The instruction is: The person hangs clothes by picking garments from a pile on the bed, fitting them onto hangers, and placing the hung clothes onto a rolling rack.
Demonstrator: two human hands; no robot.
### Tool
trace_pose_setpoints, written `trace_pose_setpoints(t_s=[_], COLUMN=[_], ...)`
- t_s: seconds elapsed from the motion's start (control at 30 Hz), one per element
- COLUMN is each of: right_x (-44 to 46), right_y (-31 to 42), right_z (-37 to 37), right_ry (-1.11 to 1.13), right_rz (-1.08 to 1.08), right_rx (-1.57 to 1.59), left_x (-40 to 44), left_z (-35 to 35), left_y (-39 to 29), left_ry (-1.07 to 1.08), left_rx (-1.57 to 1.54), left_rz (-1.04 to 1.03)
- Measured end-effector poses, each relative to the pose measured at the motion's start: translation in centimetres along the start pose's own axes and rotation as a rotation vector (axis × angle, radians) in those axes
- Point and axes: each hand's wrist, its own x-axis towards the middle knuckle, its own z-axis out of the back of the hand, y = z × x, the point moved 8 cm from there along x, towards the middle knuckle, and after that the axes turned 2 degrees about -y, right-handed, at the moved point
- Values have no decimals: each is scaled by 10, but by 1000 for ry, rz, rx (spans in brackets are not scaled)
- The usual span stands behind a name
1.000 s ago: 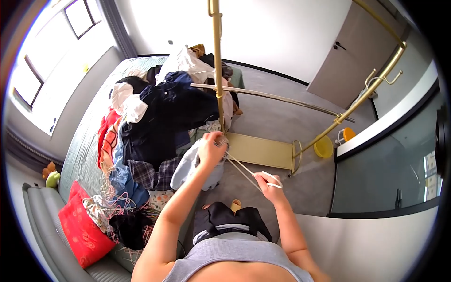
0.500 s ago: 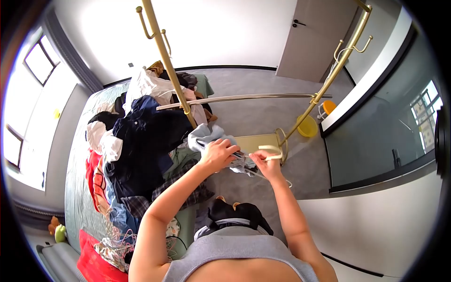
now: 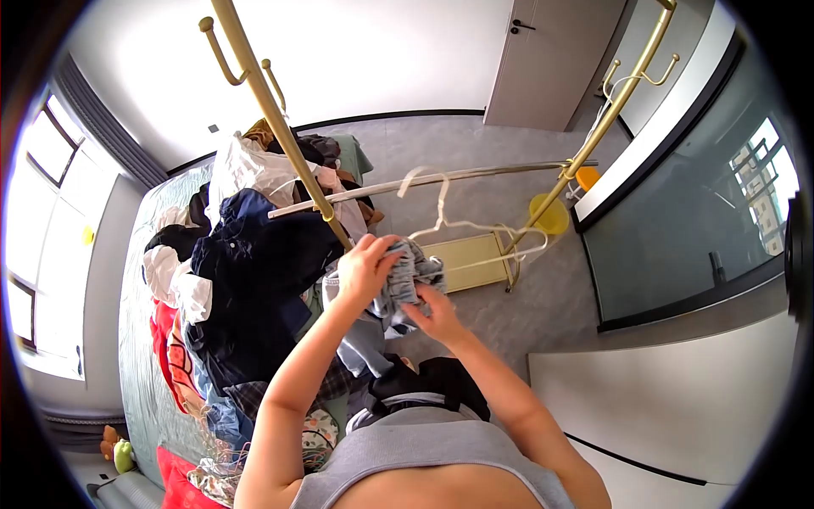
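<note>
A light blue garment with a gathered waistband [image 3: 409, 276] is bunched between my two hands. My left hand [image 3: 366, 270] grips the left side of its waistband. My right hand [image 3: 434, 314] has its fingers pressed on the lower right of the waistband. A white hanger [image 3: 462, 223] sticks out of the garment to the right, its hook up, partly inside the waistband. The garment's lower part [image 3: 365, 343] hangs toward my lap.
A gold clothes rack [image 3: 275, 119] with a crossbar [image 3: 475, 173] and a base shelf [image 3: 466, 261] stands ahead. Piled clothes [image 3: 263, 254] cover the bed [image 3: 140, 314] at left. A yellow bin [image 3: 549, 215] stands by the glass door [image 3: 678, 220].
My right hand has let go of the hanger and moved onto the garment. The hanger now stands out with its hook up. The view has shifted right.
</note>
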Motion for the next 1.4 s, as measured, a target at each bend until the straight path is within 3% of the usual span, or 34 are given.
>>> trace_pose_setpoints(t_s=[0.07,0.1,0.2,0.27,0.37,0.47,0.57,0.6,0.67,0.77,0.8,0.87,0.93,1.0,1.07,1.13,1.17,1.2,1.27,1.4], right_x=[-14,-26,-22,-12,6,19,37,50,77,82,81,78,77,73,67,64,65,73,80,59], right_y=[-27,-53,-75,-92,-98,-118,-118,-96,-62,-126,-166,-210,-232,-261,-307,-348,-367,-388,-417,-482], right_z=[-27,-37,18,57,100,119,125,123,131,143,144,173,206,240,264,276,280,287,292,290], right_ry=[203,393,404,340,231,405,430,422,214,188,331,198,12,-103,-237,-285,-307,-363,-479,-404], right_rz=[-92,-3,54,47,197,87,155,280,257,56,-49,-340,-425,-558,-648,-809,-887,-899,-917,-1047], right_rx=[-42,-347,-706,-809,-812,-790,-619,-480,-292,-282,-247,-201,-174,-176,-53,29,73,128,235,223], left_x=[1,2,2,-5,-21,-18,-9,-5,9,29,35,52,76,78,60,45,40,55,80,95], left_z=[9,17,41,46,35,6,-42,-62,-90,-128,-143,-170,-190,-222,-267,-301,-317,-320,-316,-335], left_y=[20,29,67,73,87,89,79,73,67,51,49,49,46,86,151,181,198,205,220,244], left_ry=[-56,-104,-122,42,111,188,229,254,220,184,161,140,1,-135,-141,-169,-222,-418,-406,-307], left_rx=[-78,-121,-80,41,190,365,416,415,286,165,122,75,108,113,-140,-575,-779,-1001,-1069,-1031], left_rz=[58,73,113,38,-102,-204,-314,-319,-245,-221,-229,-140,-99,163,619,1252,1402,1493,1317,1451])
